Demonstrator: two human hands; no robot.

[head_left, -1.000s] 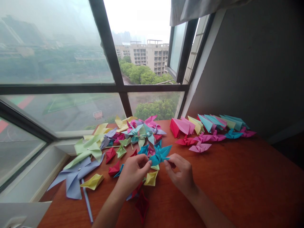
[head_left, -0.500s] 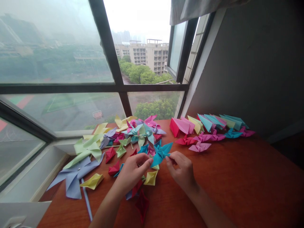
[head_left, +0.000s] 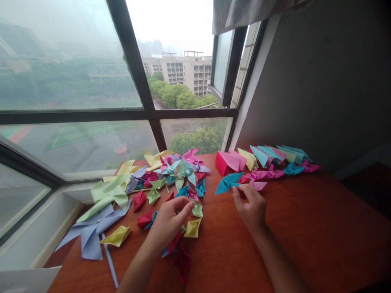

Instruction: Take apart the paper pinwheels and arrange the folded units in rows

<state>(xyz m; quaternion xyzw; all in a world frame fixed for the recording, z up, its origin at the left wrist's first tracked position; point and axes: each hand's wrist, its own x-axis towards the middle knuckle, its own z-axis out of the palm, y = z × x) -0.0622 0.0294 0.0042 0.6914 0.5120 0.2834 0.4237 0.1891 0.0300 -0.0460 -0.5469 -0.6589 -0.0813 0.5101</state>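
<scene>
Right hand [head_left: 253,206], grip pinched on blue origami figure [head_left: 226,183], left hand [head_left: 168,219], grip slightly parted, empty, lavender pinwheel [head_left: 90,232] at left hand's nine o'clock

Primary light source: diffuse daylight through the window [head_left: 149,115]. The sky [head_left: 174,24] is overexposed to white; the left pane [head_left: 70,73] is hazy and low in contrast. The wall [head_left: 320,81] at right is dim, and the picture's right edge falls to near black. The tabletop [head_left: 305,236] shows soft shadows. Folds on the blue paper piece [head_left: 226,184] are legible but slightly soft. Upright lines slant near the edges.
</scene>
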